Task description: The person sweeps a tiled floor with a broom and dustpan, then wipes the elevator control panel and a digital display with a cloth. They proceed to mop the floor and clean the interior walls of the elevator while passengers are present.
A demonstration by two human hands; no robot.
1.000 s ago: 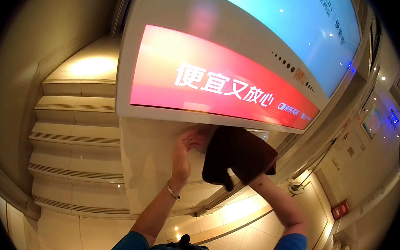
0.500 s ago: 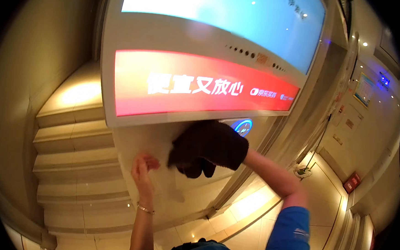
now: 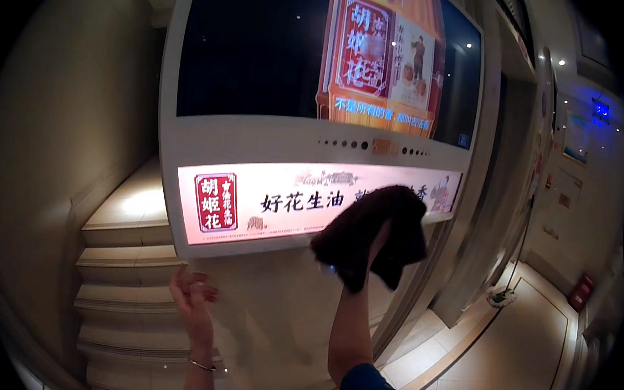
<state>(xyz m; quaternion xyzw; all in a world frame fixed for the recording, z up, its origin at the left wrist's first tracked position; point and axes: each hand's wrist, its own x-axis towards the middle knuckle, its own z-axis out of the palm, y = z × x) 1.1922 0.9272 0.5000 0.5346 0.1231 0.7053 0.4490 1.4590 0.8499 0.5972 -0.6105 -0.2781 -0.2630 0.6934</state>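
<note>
A wall-mounted advertising display (image 3: pixel 237 137) faces me, with a large upper screen (image 3: pixel 252 63) and a narrow lit lower screen (image 3: pixel 281 229). My right hand (image 3: pixel 374 254) is raised to the right part of the lower screen with a dark brown cloth (image 3: pixel 353 230) draped over it. The cloth covers most of that hand and part of the screen; the fingers are hidden in it. Below the display's lower left corner, my left hand (image 3: pixel 193 295) is open and holds nothing, its fingers loosely bent and apart. A thin bracelet (image 3: pixel 203 365) circles the left wrist.
Stone steps (image 3: pixel 116 294) rise along the left beside a plain wall (image 3: pixel 50 150). Under the display is a pale wall panel (image 3: pixel 276 314). To the right, a tiled floor (image 3: pixel 506 350) leads past a thin pole with a mop-like end (image 3: pixel 502 297) and a red box (image 3: pixel 581 292).
My right hand has moved up with the cloth from below the display onto its lower screen. The left hand now appears lower and further left. Both screens show different pictures.
</note>
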